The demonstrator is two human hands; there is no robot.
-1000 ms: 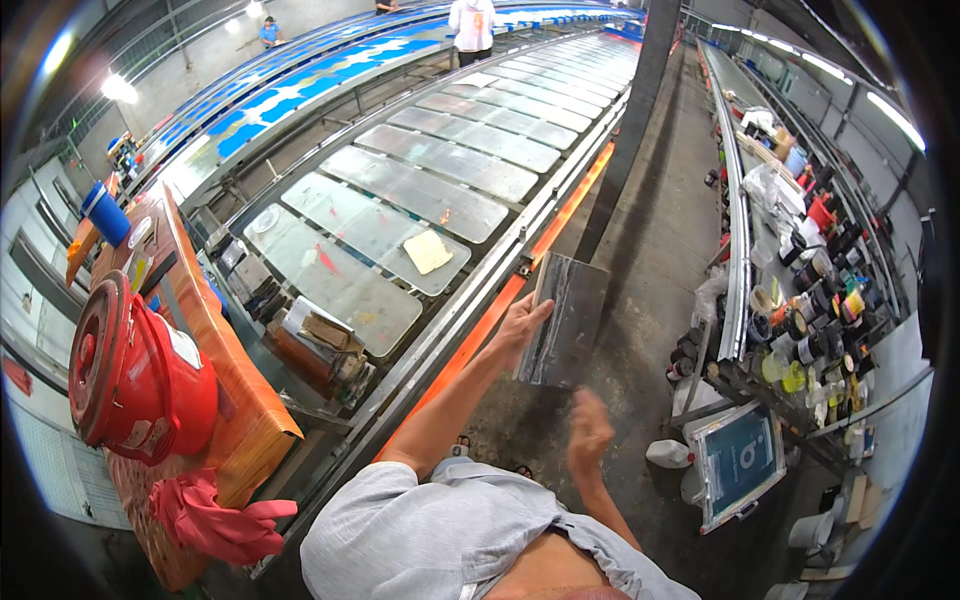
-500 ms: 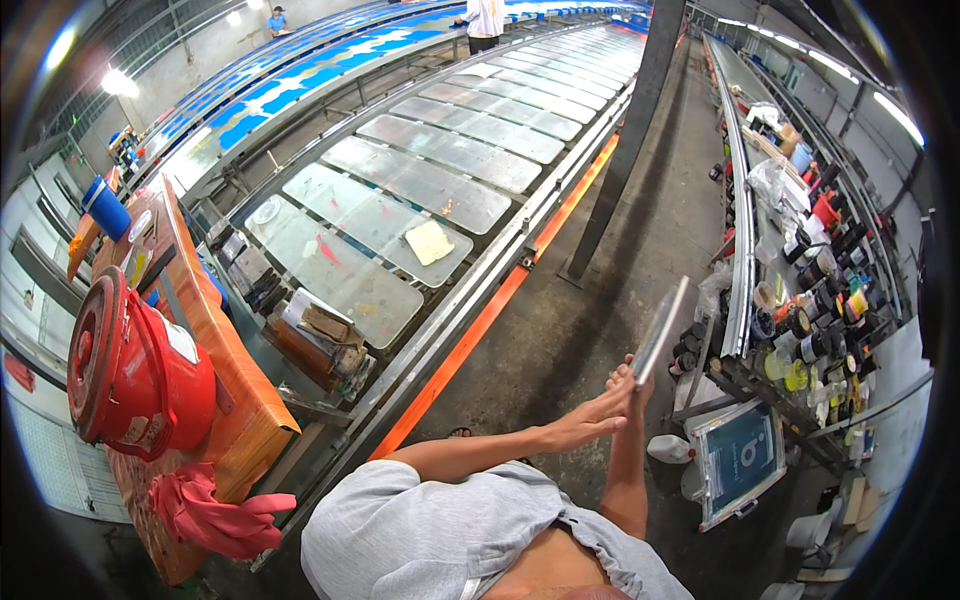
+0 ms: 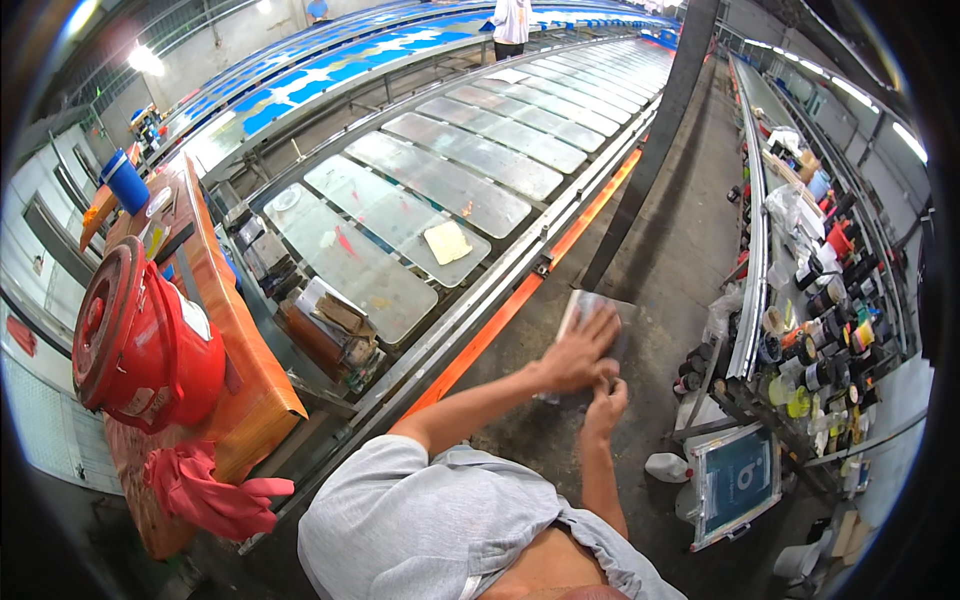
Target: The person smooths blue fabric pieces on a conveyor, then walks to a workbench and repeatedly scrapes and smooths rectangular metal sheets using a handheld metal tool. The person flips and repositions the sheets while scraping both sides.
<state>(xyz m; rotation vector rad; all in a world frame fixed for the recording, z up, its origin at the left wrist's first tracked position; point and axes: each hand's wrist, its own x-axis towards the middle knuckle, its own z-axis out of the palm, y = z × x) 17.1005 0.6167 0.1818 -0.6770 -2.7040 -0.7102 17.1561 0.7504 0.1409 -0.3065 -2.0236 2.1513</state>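
Observation:
A thin, flat, greyish rectangular panel [image 3: 622, 308] is held up in front of me, over the floor. Across its face lies my left hand [image 3: 580, 352], fingers spread and slightly blurred, covering much of the panel. My right hand [image 3: 604, 405] is closed at the panel's lower edge, just below the left hand. Part of the panel is hidden behind both hands, so its exact kind does not show.
To the left runs a long table [image 3: 480, 320] of glassy plates, one bearing a yellowish cloth [image 3: 447, 242]. A red lidded bucket [image 3: 150, 340] and red cloth [image 3: 215, 490] sit on an orange bench. At right, a framed screen [image 3: 737, 485] leans below shelves of jars [image 3: 825, 300].
The panel has swung from edge-on at the right to a more face-on position further left. My left hand has moved up onto its face, and the view has shifted slightly.

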